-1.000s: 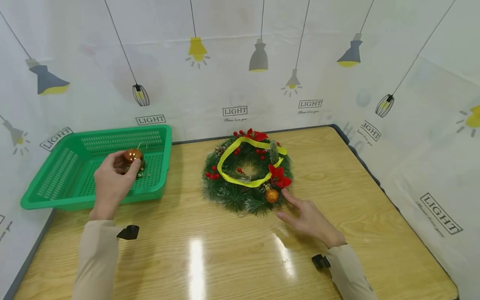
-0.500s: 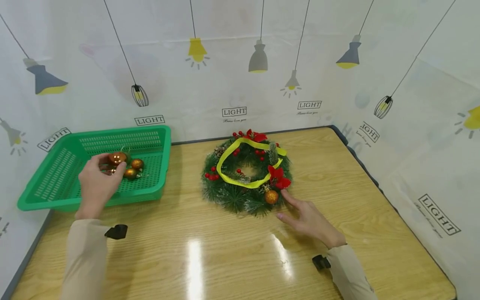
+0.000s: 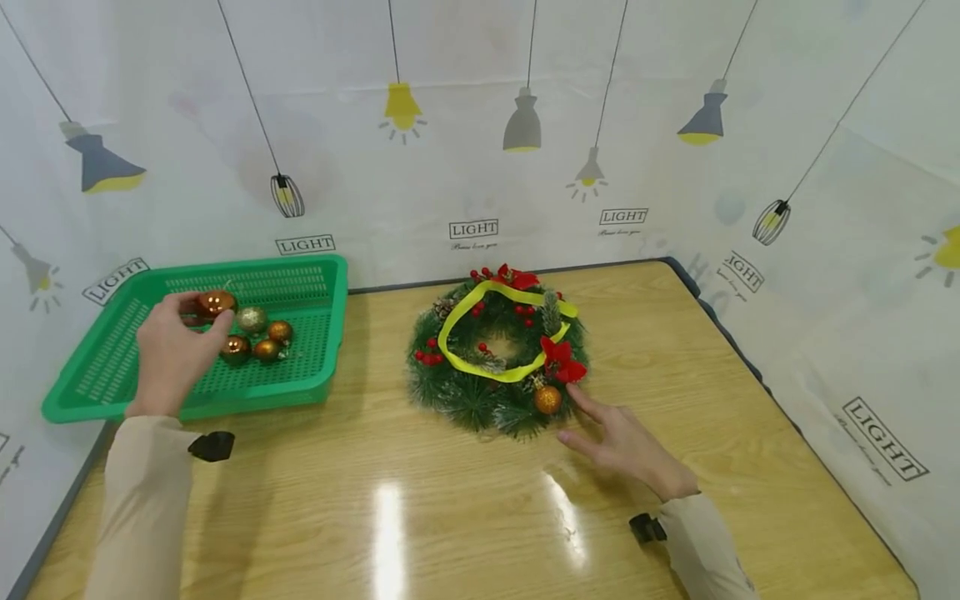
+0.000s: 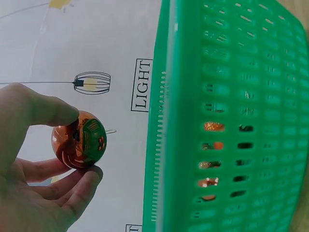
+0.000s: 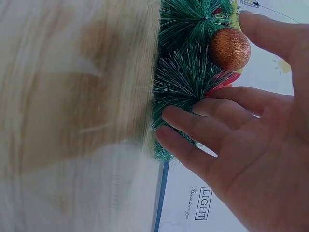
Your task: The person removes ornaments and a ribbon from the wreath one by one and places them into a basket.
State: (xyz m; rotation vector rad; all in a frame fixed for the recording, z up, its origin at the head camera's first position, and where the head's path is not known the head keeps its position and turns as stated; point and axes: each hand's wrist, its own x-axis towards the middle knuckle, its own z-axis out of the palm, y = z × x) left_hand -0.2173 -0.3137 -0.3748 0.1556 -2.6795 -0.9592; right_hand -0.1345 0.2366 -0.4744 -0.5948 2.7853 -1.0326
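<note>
Between thumb and fingertips, my left hand (image 3: 178, 342) pinches a shiny copper Christmas ball (image 4: 79, 140) above the green basket (image 3: 337, 333). Its thin hanging loop sticks out at one side in the left wrist view. Several gold, glittery and brown baubles (image 3: 252, 319) lie in the basket below. On the table, a green wreath (image 3: 465, 400) carries red flowers (image 3: 562, 360), red berries, a yellow ribbon (image 3: 487, 369) and one glittery orange ball (image 5: 230, 49). My right hand (image 3: 626, 442) has its fingers extended at the wreath's front right edge, fingertips right at the needles.
The basket stands at the table's back left, close to the printed wall sheet (image 3: 465, 158). Wood tabletop (image 3: 420, 500) stretches in front of the wreath and to its right. The table's dark edge runs along the back and right.
My left hand has moved left with the copper ball, uncovering the baubles in the basket. The right hand stays beside the wreath. The head view has shifted slightly.
</note>
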